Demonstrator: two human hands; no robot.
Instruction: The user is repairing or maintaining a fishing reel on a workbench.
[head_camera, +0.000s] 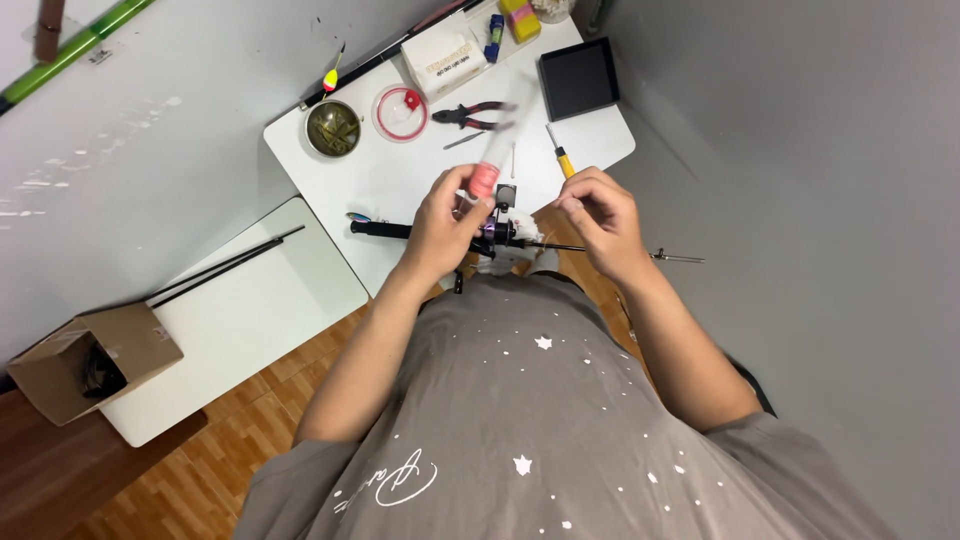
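Here, seen from the head camera, a person stood over a white table (400, 180) with both hands raised above a fishing rod (440, 233) and its reel (500, 236), which lay across the table's near edge. The left hand (445, 225) had its fingers curled shut around the lower end of a tube (487, 172) with a pink band, which pointed up and away, its top blurred. The right hand (600, 220) hovered just beside it, fingertips pinched together; whether they held anything could not be told. Farther back on the table lay pliers (468, 116), a yellow-handled screwdriver (561, 155), a round red-rimmed lid (400, 112), a dark bowl (333, 128) and a black tray (578, 78). A cardboard box (90, 360) sat at a lower table's end.
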